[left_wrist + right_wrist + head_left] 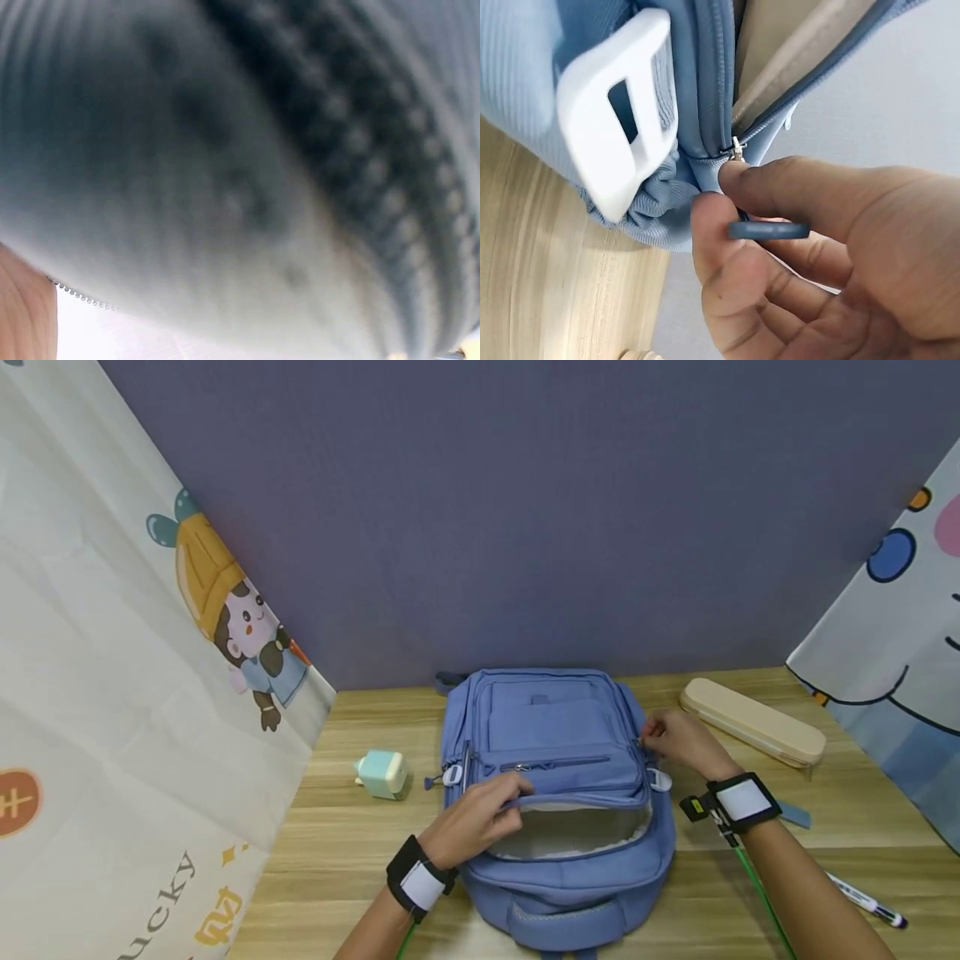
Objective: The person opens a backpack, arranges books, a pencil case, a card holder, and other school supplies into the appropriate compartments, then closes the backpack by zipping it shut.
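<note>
1. The backpack [558, 722] is laid on the bench [360, 852]; soft, slack, probably light handling is expected.
2. The small, stiff zip pull [769, 229] is pinched by the right grip [686, 743].
3. The pocket edge [592, 802], best held taut, is gripped by the curled left grip [480, 818].

Streaky yellow-tan wood grain across the counter [315, 860]. Dusty blue with fine ribbed lines for the backpack [562, 781]; pale greyish beige for its lining [577, 833], white for the buckle [589, 112], dark slate blue for the zipper pull [769, 229]. Near the back right corner, plain cream for the pencil case [753, 722]; toward the left edge, mint and cream for the block [382, 775].
</note>
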